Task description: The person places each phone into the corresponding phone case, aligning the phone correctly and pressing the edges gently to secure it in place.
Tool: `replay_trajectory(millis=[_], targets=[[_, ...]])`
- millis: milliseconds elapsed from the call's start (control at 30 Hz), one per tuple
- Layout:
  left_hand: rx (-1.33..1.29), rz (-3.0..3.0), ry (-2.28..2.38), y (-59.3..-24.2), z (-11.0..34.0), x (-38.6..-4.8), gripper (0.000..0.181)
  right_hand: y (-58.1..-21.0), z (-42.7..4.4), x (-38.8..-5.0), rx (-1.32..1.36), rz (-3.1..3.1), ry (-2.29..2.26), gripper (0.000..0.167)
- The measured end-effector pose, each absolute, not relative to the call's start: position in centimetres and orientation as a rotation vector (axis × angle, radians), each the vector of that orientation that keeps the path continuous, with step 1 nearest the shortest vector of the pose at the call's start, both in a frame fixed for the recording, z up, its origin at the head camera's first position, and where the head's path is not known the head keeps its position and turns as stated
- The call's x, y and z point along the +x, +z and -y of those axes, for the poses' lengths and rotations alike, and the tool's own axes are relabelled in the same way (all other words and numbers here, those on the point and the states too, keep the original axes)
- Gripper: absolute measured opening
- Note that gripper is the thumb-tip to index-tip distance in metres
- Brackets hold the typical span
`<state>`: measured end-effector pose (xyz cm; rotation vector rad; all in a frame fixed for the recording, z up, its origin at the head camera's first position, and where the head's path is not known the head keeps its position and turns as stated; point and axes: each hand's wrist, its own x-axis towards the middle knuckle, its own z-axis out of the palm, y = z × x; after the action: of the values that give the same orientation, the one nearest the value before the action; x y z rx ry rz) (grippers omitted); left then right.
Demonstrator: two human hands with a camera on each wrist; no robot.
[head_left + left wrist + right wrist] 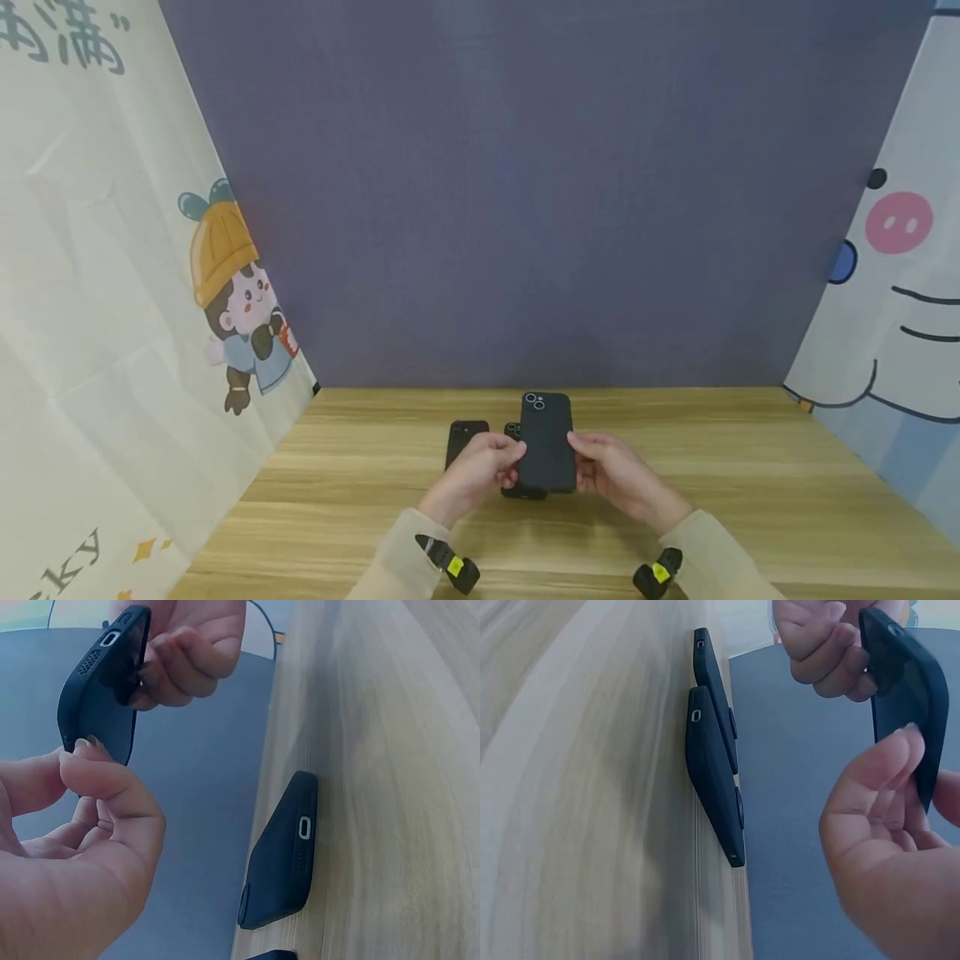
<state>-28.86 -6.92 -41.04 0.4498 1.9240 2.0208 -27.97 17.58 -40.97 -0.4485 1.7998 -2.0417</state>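
Observation:
Both hands hold up a black smartphone [547, 446] in a dark case, its back with two camera lenses toward the head camera. My left hand [480, 467] pinches its left edge between thumb and fingers, and my right hand [618, 475] pinches the right edge. In the left wrist view the charging port shows in the end of the held phone [97, 712], clear of the table. A second black phone [525, 492] lies on the table, partly hidden behind the held one. Left of it lies a third black phone [467, 433], partly covered by my left hand.
The phones lie on a wood-grain table [360, 500]. A dark blue-grey panel [525, 192] rises at its back edge. Printed cartoon sheets flank it, one on the left [112, 275] and one on the right [840, 350]. Straps with small black devices [453, 567] sit on both wrists.

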Motion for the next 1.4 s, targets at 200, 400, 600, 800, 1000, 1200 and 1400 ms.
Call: replay_trajectory(millis=[200,400,600,800,1000,1200,1400], targets=[[0.479,-1.888,2.003,-41.3,6.8,-28.9,0.022,-41.3,-17.7,-28.1,-0.483,-1.776,-2.074,0.03],[0.441,-1.914,2.016,-41.4,6.6,-29.0,0.022,-41.6,-17.7,-28.1,-0.483,-1.799,-2.077,0.029],[0.404,-2.031,2.021,-41.3,6.3,-29.0,0.021,-41.5,-17.6,-28.1,-0.481,-1.856,-2.031,0.031],[0.399,-2.013,2.031,-41.4,6.1,-28.8,0.02,-41.3,-17.9,-28.0,-0.449,-1.856,-2.002,0.028],[0.331,-2.201,1.978,-40.9,5.2,-28.3,0.025,-41.4,-18.1,-28.0,-0.436,-1.896,-1.992,0.028],[0.266,-2.36,1.916,-40.3,4.3,-28.1,0.026,-41.6,-18.3,-28.0,-0.442,-1.901,-2.019,0.029],[0.253,-2.42,1.866,-40.2,3.9,-28.4,0.026,-41.6,-18.4,-28.0,-0.423,-1.919,-2.019,0.027]])
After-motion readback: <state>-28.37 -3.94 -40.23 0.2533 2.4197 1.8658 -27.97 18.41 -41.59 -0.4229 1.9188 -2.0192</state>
